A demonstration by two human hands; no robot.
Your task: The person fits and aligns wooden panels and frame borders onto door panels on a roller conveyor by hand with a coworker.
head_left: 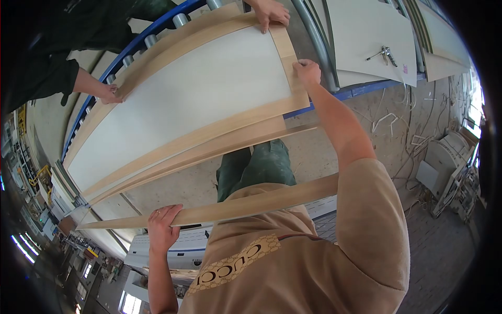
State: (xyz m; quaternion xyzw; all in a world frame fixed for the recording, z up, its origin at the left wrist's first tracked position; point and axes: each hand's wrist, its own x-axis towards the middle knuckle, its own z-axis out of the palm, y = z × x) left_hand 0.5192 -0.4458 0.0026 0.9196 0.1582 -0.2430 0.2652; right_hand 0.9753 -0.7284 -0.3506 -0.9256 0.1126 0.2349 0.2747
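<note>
My left hand (163, 226) is wrapped round a long, thin wooden strip (251, 203), which runs across in front of my body and passes behind my right arm. My right hand (307, 72) is closed at the right end of a large white panel (193, 91), gripping the short wooden end strip (285, 51). Pale wooden strips border the panel along its long sides. Across from me, a co-worker's one hand (270, 13) presses near the far right corner. The other hand (110, 94) rests on the far edge strip.
The panel lies over a blue-framed roller conveyor (180, 20). Another loose strip (293, 131) shows beneath the near edge. To the right, a small metal spray gun (386, 55) lies on a white board (366, 31). Cables and a machine (444, 162) are on the floor beyond.
</note>
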